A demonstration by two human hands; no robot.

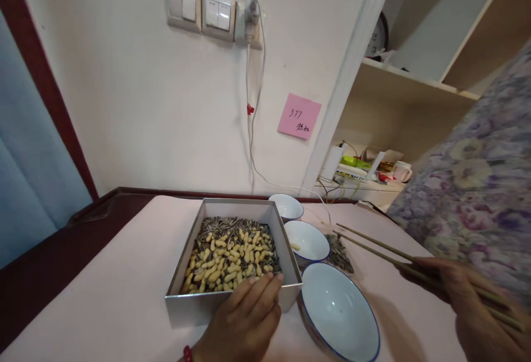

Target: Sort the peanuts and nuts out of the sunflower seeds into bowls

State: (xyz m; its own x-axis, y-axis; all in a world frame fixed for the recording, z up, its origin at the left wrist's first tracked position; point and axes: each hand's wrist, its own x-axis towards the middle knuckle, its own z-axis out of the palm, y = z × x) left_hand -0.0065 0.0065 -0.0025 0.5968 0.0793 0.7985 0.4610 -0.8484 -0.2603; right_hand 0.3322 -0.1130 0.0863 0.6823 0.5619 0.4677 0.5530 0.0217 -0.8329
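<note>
A square metal box (186, 301) stands on the pink-covered table, holding peanuts in the shell (232, 258) over striped sunflower seeds (226, 224). My left hand (244, 320) grips the box's near wall, fingertips hooked over the rim; its thumb is hidden. In my right hand (477, 301), at the right, is a pair of chopsticks (390, 254). Their tips are slightly apart with nothing between them, above a small pile of sunflower seeds (341, 254). Right of the box are a large white bowl (340, 307), a middle bowl (309, 237) with a peanut (295, 246) inside, and a far bowl (286, 205).
A white cable (265, 177) runs from the wall socket down to the table behind the bowls. Shelves (398, 80) with small items stand at the back right. A person in a floral garment (468, 179) is close on the right. A blue curtain (33, 146) hangs left.
</note>
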